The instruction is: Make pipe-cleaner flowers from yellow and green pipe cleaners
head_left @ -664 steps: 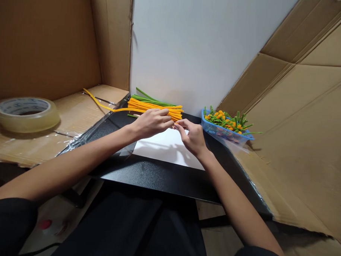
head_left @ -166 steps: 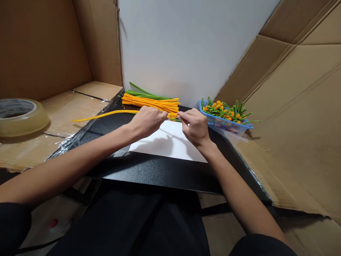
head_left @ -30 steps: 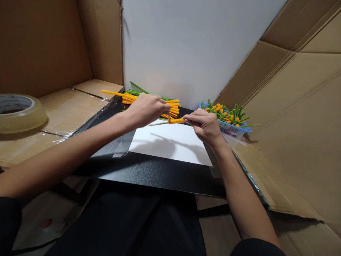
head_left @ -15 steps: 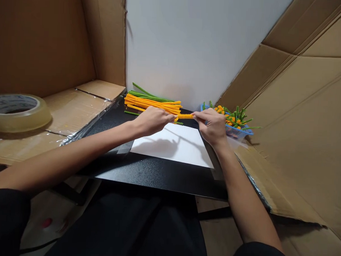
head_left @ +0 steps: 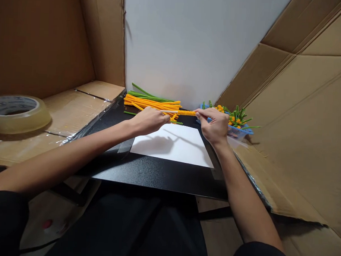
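Note:
A thin white stick (head_left: 169, 111) lies level above the paper, between my hands, with an orange pipe cleaner (head_left: 186, 113) wound in a tight coil around its right part. My right hand (head_left: 214, 124) pinches the right end of the coil between thumb and fingers. My left hand (head_left: 151, 120) is closed just below and in front of the stick's left part. Its fingertips are at a loose orange length hanging beside the coil's left end. Behind my left hand lies a bundle of orange pipe cleaners (head_left: 153, 101), with green pipe cleaners (head_left: 143, 92) behind it.
A white sheet of paper (head_left: 170, 144) is taped to the black table (head_left: 157, 174). The blue basket (head_left: 237, 133) at the right holds green and orange pipe-cleaner pieces. A wide tape roll (head_left: 20, 113) rests on cardboard at the left. Cardboard walls (head_left: 302, 99) flank both sides.
My left hand has shifted slightly left, off the coil's left end. More of the coil and the bare white stick now show between my hands. The right hand has moved slightly right.

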`<state>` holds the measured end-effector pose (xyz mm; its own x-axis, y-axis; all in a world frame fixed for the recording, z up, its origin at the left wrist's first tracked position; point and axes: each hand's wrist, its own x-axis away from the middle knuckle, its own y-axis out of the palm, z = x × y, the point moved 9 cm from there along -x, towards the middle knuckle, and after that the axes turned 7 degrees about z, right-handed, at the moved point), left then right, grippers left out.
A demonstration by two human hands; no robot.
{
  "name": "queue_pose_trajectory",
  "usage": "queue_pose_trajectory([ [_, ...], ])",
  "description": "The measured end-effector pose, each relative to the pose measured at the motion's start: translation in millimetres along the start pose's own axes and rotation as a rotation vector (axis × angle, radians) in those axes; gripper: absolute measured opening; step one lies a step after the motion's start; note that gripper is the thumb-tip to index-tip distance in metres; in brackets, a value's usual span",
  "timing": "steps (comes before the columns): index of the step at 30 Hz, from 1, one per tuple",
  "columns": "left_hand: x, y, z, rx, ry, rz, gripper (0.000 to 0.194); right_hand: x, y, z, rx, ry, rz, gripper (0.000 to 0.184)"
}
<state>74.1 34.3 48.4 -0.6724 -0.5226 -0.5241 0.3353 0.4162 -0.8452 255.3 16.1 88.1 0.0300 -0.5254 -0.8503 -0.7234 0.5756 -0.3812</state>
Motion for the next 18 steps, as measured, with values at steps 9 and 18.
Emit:
queue_pose_trajectory([
  [9, -3, -9.0, -32, 0.576, -0.066, 0.168, 0.041, 1, 7, 23, -0.458, 0.208, -0.071, 0.020],
  [18, -3, -12.8, -3, 0.078, 0.024, 0.034, 0.024, 6, 18, -6, -0.127, -0.025, -0.368, 0.011],
])
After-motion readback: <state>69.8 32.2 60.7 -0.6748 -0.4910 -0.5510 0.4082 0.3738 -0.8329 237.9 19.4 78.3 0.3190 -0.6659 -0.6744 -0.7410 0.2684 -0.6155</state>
